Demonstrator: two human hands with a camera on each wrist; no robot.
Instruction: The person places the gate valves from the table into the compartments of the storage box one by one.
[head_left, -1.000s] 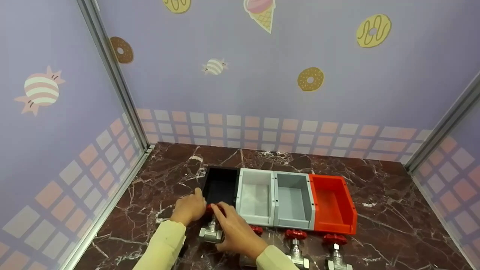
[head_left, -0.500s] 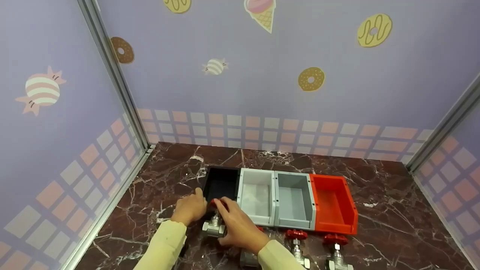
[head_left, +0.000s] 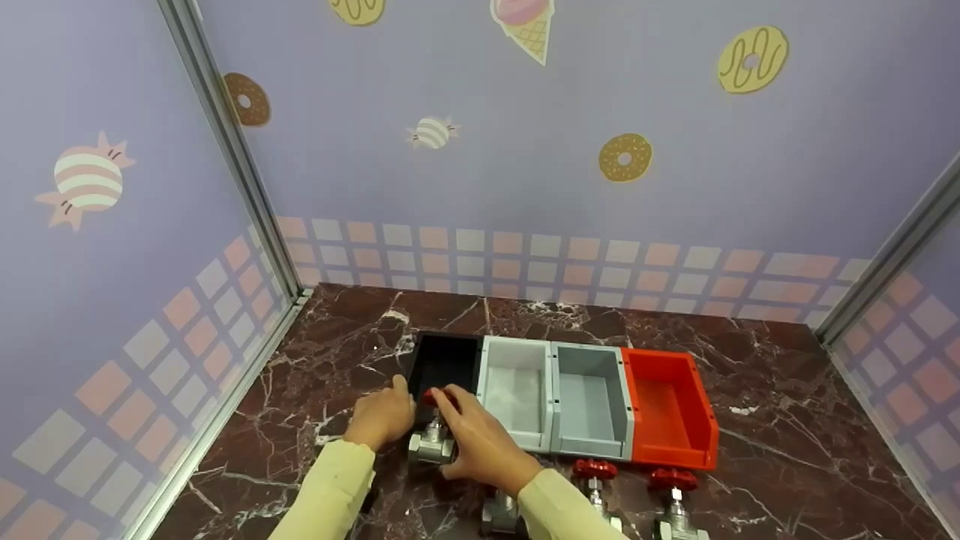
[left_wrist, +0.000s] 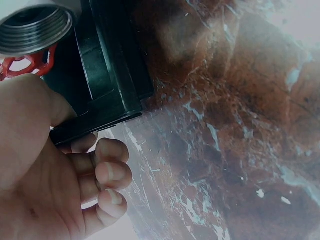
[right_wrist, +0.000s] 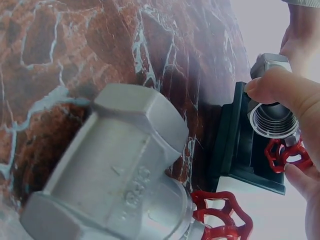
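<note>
A: Head view first: where is the valve?

B: The valve is at the lower middle, by the near edge of the black bin, its red handwheel toward the bin. The right hand grasps it; the left hand is at the bin's left side.

A: What could go wrong?

B: My guess: the wheel could catch on the near edge if carried too low, or the heavy-looking body could twist in a one-handed hold.

A: And the containers?

B: Rightward come a white bin, a grey bin and a red bin, their inside floors in plain sight. The black one's inside is dark and partly covered. Other valves line the bottom edge.

A: Left wrist view?

B: At left, the thumb hooks over the bin wall, with curled fingers outside: a grip. If it loosens, a knock could shift the bin.

A: Right wrist view?

B: At right, thumb on the body, fingertip at the wheel. Whether any of it is inside the bin, I can't tell. Another valve looms lower left; a careless swing might bump it.
</note>
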